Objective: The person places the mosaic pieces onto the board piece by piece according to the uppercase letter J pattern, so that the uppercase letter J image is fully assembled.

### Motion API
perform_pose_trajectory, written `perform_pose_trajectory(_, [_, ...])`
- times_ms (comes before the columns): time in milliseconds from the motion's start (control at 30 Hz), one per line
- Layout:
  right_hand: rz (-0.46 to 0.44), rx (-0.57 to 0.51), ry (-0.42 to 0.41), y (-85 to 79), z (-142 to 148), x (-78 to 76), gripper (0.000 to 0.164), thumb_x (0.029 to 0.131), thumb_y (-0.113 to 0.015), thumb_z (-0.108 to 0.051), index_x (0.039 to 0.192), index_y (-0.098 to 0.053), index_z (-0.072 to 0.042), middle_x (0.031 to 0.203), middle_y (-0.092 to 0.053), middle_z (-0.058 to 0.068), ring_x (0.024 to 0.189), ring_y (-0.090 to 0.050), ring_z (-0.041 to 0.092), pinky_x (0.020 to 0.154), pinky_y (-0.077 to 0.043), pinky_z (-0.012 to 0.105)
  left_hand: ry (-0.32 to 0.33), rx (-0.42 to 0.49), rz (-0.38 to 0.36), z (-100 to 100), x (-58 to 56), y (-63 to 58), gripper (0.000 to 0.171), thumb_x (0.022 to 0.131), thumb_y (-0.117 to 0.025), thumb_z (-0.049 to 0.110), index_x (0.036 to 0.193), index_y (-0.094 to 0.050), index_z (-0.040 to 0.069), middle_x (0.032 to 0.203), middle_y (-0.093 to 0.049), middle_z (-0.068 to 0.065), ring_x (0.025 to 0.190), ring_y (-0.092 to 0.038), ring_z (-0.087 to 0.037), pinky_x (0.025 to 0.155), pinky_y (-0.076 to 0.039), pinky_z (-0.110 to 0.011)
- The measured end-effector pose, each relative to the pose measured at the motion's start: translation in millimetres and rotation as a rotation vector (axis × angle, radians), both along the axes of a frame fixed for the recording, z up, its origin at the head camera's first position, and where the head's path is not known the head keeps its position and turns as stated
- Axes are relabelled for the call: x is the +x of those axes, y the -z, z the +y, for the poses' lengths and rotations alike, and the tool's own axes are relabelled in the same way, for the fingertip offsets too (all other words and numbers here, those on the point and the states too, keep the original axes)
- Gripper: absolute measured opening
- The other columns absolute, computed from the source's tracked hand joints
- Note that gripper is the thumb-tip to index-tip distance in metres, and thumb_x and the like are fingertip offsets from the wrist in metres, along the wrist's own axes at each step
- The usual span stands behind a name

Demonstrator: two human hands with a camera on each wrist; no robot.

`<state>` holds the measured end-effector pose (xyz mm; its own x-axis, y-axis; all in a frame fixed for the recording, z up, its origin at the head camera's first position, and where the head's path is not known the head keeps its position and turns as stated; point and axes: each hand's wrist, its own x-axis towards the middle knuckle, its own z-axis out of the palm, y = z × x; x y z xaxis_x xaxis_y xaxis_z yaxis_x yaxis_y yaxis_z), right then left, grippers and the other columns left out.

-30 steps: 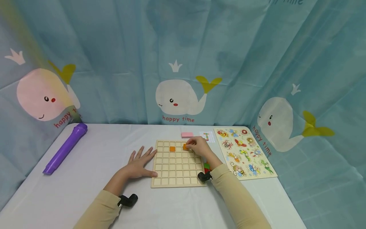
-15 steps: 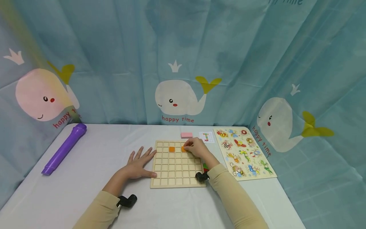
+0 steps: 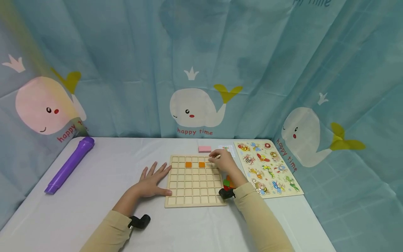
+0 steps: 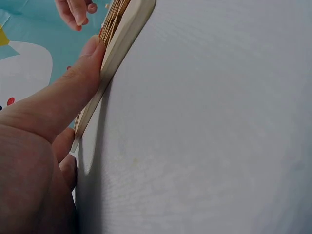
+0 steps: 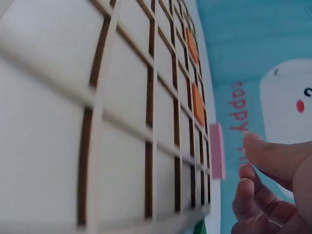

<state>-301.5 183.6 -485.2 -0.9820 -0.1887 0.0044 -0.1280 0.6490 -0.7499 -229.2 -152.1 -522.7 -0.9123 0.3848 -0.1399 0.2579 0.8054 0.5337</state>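
Note:
A wooden grid board (image 3: 195, 183) lies on the table in the head view. Two orange square tiles, a left one (image 3: 188, 165) and a right one (image 3: 202, 165), sit in its second row from the far side, apart from each other. My left hand (image 3: 152, 182) is spread at the board's left edge, its thumb (image 4: 73, 90) touching the rim. Over the board's far right corner is my right hand (image 3: 224, 161), fingers loosely bent and holding nothing. The right wrist view shows a gap between thumb (image 5: 273, 153) and fingers.
Several green, red and orange tiles (image 3: 226, 183) lie beside the board's right edge, partly behind the right wrist. Beyond the board are a pink block (image 3: 204, 149) and a printed card (image 3: 230, 148). An insect puzzle board (image 3: 267, 168) lies right, a purple toy microphone (image 3: 70, 165) left.
My right hand first slid the second orange tile slightly left and nearer, into a cell. It has since let go and moved away to the right. My left hand stays at the board's edge.

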Motion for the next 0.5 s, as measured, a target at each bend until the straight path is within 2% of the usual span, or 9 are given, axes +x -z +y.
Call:
perform_pose_trajectory(167, [0.006, 0.008, 0.072, 3.5, 20, 2.0, 0.018, 0.095, -0.073, -0.025, 0.109, -0.074, -0.014, 0.106, -0.069, 0.003, 0.094, -0.065, 0.023, 0.077, -0.057, 0.038, 0.001, -0.007, 0.002, 0, 0.2, 1.7, 0.116, 0.072, -0.077, 0.070, 0.162, -0.024, 0.019, 0.170, -0.013, -0.013, 0.155, 0.009, -0.045, 0.119, 0.012, -0.066])
perform_pose_trajectory(300, [0.010, 0.031, 0.109, 7.5, 34, 2.5, 0.020, 0.095, -0.072, -0.024, 0.110, -0.073, -0.010, 0.104, -0.070, 0.007, 0.096, -0.066, 0.025, 0.080, -0.057, 0.041, 0.001, 0.000, 0.004, 0, 1.1, 1.7, 0.116, 0.072, -0.077, 0.070, 0.162, -0.025, 0.018, 0.170, -0.014, -0.014, 0.154, 0.008, -0.046, 0.119, 0.011, -0.067])
perform_pose_trajectory(500, [-0.022, 0.035, 0.177, 15.0, 47, 1.1, 0.025, 0.094, -0.074, -0.023, 0.112, -0.073, -0.007, 0.103, -0.070, 0.010, 0.085, -0.063, 0.021, 0.071, -0.054, 0.034, 0.000, 0.008, 0.004, 0, 1.9, -1.1, 0.115, 0.072, -0.079, 0.067, 0.162, -0.026, 0.018, 0.169, -0.015, -0.014, 0.154, 0.007, -0.046, 0.119, 0.011, -0.067])
